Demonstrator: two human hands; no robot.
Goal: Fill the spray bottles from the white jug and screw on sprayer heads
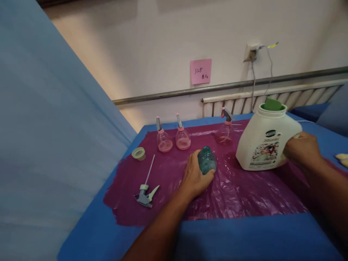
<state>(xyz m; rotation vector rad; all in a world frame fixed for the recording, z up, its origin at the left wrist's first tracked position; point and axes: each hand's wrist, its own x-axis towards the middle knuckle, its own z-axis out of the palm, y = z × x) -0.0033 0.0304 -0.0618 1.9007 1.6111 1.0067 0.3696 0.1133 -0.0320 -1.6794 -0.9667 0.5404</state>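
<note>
My left hand (196,174) is wrapped round a small green see-through spray bottle (207,161), its neck bare and facing up. In my right hand (304,148) is the handle of a large cream detergent jug (268,141), tilted slightly, with a green spout at its uncapped mouth. The jug is to the right of the bottle, the two apart. To the left, a grey trigger spray head (145,195) with a thin tube lies on the purple plastic sheet (168,203). A pale cap (139,153) lies farther back.
Along the back stand several clear spray bottles with grey and pink heads, including one (164,140) holding pink liquid. A blue curtain (49,127) hangs at left. Behind are a metal rail (174,95), a wall socket (251,52) with a cord, and a pink note (201,71).
</note>
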